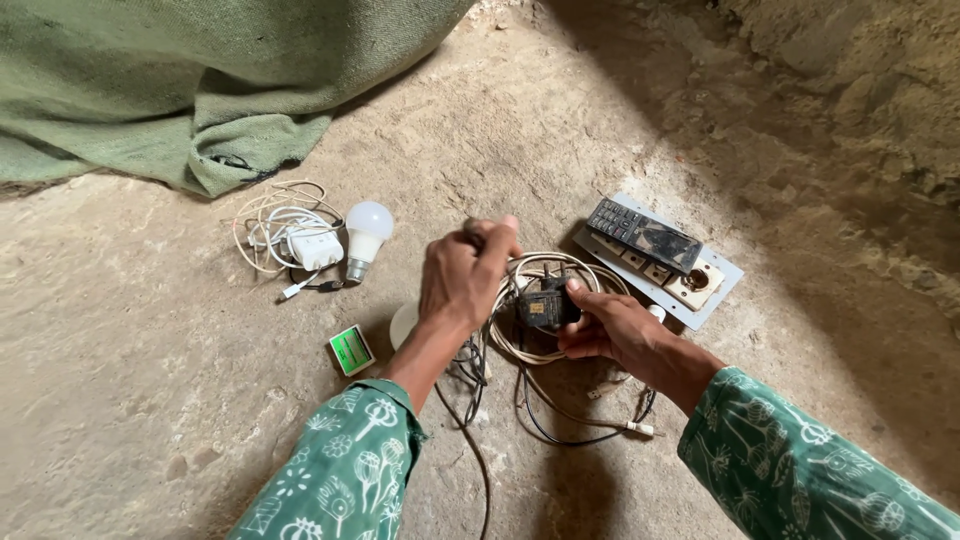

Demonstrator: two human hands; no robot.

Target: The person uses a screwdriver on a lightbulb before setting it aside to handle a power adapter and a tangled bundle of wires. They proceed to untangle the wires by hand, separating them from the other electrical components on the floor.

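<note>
My right hand point(610, 330) grips a small black plug adapter point(545, 303) with two prongs pointing up, held over a coil of cream and black cables point(520, 345) on the earthen floor. My left hand point(465, 275) is closed in a fist just left of the adapter, pinching what looks like a cable end or small object at its fingertips; what it holds is hidden. Both sleeves are green with a white pattern.
A grey switchboard plate point(720, 285) with sockets lies to the right, a dark keypad phone point(640, 233) on it. To the left are a white bulb point(366, 232), a white charger with tangled wires point(300, 240), and a small green box point(351, 350). A green cloth point(200, 90) covers the far left.
</note>
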